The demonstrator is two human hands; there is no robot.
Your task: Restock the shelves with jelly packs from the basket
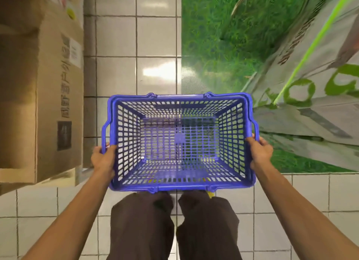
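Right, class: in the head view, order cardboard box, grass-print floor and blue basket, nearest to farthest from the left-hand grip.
1. Blue basket: held by the left-hand grip.
2. Cardboard box: just left.
3. Grass-print floor: far right.

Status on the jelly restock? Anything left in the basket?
Looks done: the blue basket is empty. Only white floor tiles and green matting show through its mesh, and there are no jelly packs. In hand: the left hand and right hand grip the basket's side rims. Left: nothing visible to stock. The shelves are out of view, so placement can't be confirmed. A cardboard box stands to the left.
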